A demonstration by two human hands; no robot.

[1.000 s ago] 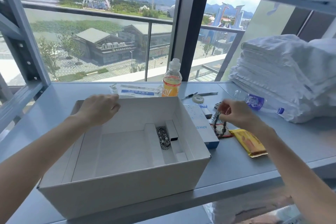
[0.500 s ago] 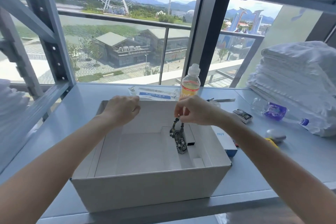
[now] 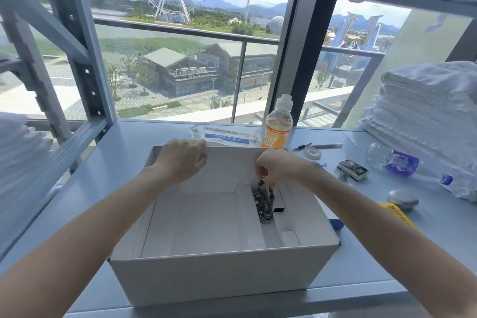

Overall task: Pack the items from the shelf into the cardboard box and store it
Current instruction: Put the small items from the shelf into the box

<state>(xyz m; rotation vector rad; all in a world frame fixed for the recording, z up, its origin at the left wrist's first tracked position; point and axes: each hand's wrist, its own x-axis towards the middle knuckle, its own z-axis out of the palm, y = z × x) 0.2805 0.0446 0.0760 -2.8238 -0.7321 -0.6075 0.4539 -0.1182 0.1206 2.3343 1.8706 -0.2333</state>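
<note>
Fingertips of the left hand [image 3: 180, 160] and right hand [image 3: 278, 168] curl mostly out of sight. A blue box [image 3: 336, 224] is largely hidden behind the cardboard box [image 3: 224, 276], which stands on a grey shelf [image 3: 124, 162]. The left hand grips the box's far rim. The right hand pinches a beaded bracelet [image 3: 270, 192], which dangles inside the box. Its lower end blurs into a dark patterned coil [image 3: 265, 214] on the box floor. Beyond the box stand an orange drink bottle [image 3: 277, 129] and a plastic packet [image 3: 227, 135]. To the right lie a tape roll [image 3: 312, 153], a water bottle [image 3: 402, 164] and folded white towels [image 3: 426, 116].
</note>
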